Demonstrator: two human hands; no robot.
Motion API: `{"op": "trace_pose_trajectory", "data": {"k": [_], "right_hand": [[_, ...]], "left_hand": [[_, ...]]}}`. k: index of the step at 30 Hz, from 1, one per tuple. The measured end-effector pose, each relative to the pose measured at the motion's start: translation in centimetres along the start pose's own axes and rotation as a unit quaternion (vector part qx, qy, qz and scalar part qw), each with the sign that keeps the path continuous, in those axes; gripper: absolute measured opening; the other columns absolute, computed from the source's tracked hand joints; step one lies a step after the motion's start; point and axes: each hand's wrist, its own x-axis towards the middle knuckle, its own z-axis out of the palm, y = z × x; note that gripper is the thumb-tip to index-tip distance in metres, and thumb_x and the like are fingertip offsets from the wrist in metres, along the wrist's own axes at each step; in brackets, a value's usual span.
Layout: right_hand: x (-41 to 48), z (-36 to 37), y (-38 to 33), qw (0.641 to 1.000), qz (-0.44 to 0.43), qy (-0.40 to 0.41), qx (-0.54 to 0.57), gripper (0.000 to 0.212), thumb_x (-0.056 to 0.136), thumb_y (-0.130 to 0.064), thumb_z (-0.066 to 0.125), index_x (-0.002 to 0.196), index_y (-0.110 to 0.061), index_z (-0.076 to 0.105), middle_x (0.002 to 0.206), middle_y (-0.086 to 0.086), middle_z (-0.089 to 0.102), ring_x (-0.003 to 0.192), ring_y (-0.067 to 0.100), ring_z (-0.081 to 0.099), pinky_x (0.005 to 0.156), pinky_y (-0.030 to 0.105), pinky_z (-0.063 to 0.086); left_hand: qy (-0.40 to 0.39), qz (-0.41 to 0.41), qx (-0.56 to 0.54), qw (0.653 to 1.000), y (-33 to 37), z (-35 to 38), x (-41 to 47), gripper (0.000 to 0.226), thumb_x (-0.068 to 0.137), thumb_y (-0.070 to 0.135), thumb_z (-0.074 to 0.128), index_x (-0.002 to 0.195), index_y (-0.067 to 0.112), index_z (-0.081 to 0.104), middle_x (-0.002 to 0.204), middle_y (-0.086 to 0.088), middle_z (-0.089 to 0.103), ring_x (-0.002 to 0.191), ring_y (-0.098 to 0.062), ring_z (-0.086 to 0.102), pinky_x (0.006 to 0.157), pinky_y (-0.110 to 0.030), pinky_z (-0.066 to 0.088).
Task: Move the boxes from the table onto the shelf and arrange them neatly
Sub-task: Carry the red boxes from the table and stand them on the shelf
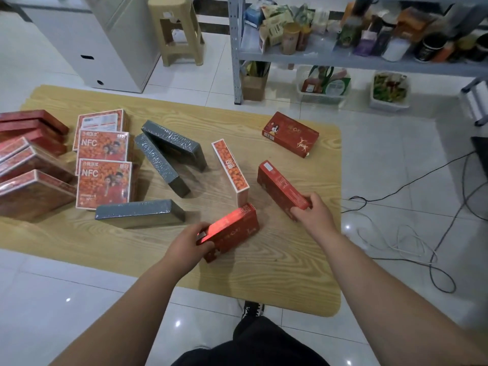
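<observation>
- Gripping the near end of a red box (pixel 232 231), the left hand (pixel 188 243) had its fingers (pixel 207 245) curled round it. The box sat low over the front of the wooden bench (pixel 264 273), and I could not tell whether it touched the wood.
- The right hand (pixel 314 211) held the near end of a second red box (pixel 280 190), its fingers closed round that end.
- Just left of the left hand, a grey wrapped box (pixel 140 213) lay on its long side.
- Further back, between the two held boxes, a white box with orange print (pixel 231 169) stood on edge.
- To its left, two more grey boxes (pixel 169 154) leaned together.
- Orange NFC boxes (pixel 104 187) and dark red boxes (pixel 31 196) crowded the bench's left end.
- A third red box (pixel 290 134) lay alone near the far right corner.
- Beyond the bench, on the tiled floor, stood the metal shelf (pixel 330 58), stocked with packets and jars, with a beige stool (pixel 177 30) to its left.
</observation>
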Motion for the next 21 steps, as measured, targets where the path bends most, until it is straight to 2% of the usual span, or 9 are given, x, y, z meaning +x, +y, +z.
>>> {"op": "trace_pose_trajectory", "data": {"k": [2,4,7,9,11,13,16,19,21], "right_hand": [[-2.7,-0.4,1.4,0.997,0.018,0.012,0.075,0.031,0.083,-0.019,0.073,0.11,-0.024,0.059,0.096,-0.009,0.065,0.081,0.009,0.062,0.065,0.024,0.043],[-5.4,-0.7,2.2,0.988,0.034,0.015,0.151,0.022,0.088,-0.017,0.07,0.108,-0.023,0.063,0.098,-0.004,0.068,0.088,0.018,0.066,0.067,0.025,0.047],[-8.7,-0.7,3.0,0.975,0.068,-0.003,0.213,0.017,0.094,-0.022,0.065,0.11,-0.026,0.066,0.105,-0.004,0.072,0.097,0.017,0.07,0.069,0.023,0.053],[-10.8,0.1,3.0,0.975,0.067,-0.026,0.21,0.021,0.094,-0.029,0.064,0.114,-0.033,0.066,0.113,-0.005,0.071,0.107,0.019,0.068,0.084,0.033,0.054],[-12.7,1.1,2.1,0.979,0.063,-0.046,0.188,0.013,0.096,-0.029,0.061,0.107,-0.034,0.065,0.11,-0.008,0.069,0.103,0.014,0.064,0.091,0.038,0.048],[-14.4,2.5,1.1,0.979,0.065,-0.063,0.181,0.012,0.099,-0.023,0.056,0.099,-0.031,0.064,0.105,-0.004,0.068,0.092,0.013,0.064,0.088,0.04,0.047],[-16.7,5.6,-1.5,0.977,0.053,-0.112,0.175,0.024,0.098,-0.02,0.052,0.109,-0.029,0.071,0.113,0.013,0.072,0.098,0.032,0.07,0.086,0.05,0.055],[-18.9,10.1,-4.4,0.977,0.018,-0.164,0.136,0.026,0.096,-0.021,0.053,0.109,-0.032,0.072,0.11,0.012,0.073,0.093,0.029,0.071,0.079,0.045,0.056],[-20.4,13.6,-6.7,0.972,-0.007,-0.208,0.111,0.025,0.095,-0.023,0.053,0.111,-0.032,0.072,0.108,0.012,0.073,0.092,0.03,0.071,0.077,0.046,0.057]], "left_hand": [[0.016,-0.037,-0.106,0.994,-0.5,0.0,-1.8,0.029,0.085,0.016,0.072,0.109,0.031,0.063,0.099,0.011,0.067,0.092,-0.01,0.063,0.072,-0.023,0.044],[0.03,-0.064,-0.202,0.977,-1.4,-0.1,-4.1,0.024,0.088,0.019,0.071,0.107,0.032,0.064,0.1,0.007,0.068,0.092,-0.012,0.065,0.072,-0.028,0.05],[0.079,-0.101,-0.277,0.952,-3.4,-0.4,-6.7,0.016,0.09,0.026,0.069,0.105,0.026,0.066,0.1,0.002,0.071,0.093,-0.019,0.069,0.079,-0.036,0.055],[0.108,-0.124,-0.316,0.935,-5.4,-1.0,-8.5,0.016,0.093,0.031,0.065,0.106,0.021,0.067,0.1,-0.002,0.073,0.093,-0.021,0.07,0.082,-0.04,0.056],[0.129,-0.144,-0.343,0.919,-7.8,-1.7,-10.6,0.022,0.093,0.039,0.062,0.104,0.021,0.069,0.099,-0.004,0.074,0.092,-0.022,0.071,0.085,-0.045,0.056],[0.161,-0.164,-0.373,0.899,-10.4,-2.3,-13.1,0.024,0.094,0.042,0.06,0.102,0.022,0.07,0.098,-0.004,0.075,0.09,-0.023,0.072,0.085,-0.046,0.057],[0.212,-0.184,-0.416,0.865,-14.0,-3.3,-17.7,0.02,0.099,0.037,0.055,0.102,0.024,0.07,0.096,-0.003,0.075,0.086,-0.022,0.073,0.078,-0.041,0.058],[0.254,-0.197,-0.439,0.839,-17.5,-4.4,-22.6,0.024,0.1,0.038,0.052,0.102,0.024,0.071,0.096,-0.002,0.075,0.086,-0.021,0.073,0.079,-0.042,0.058],[0.287,-0.213,-0.465,0.81,-19.9,-5.0,-25.8,0.024,0.099,0.041,0.052,0.101,0.026,0.071,0.096,-0.001,0.076,0.087,-0.022,0.073,0.077,-0.041,0.057]]}}
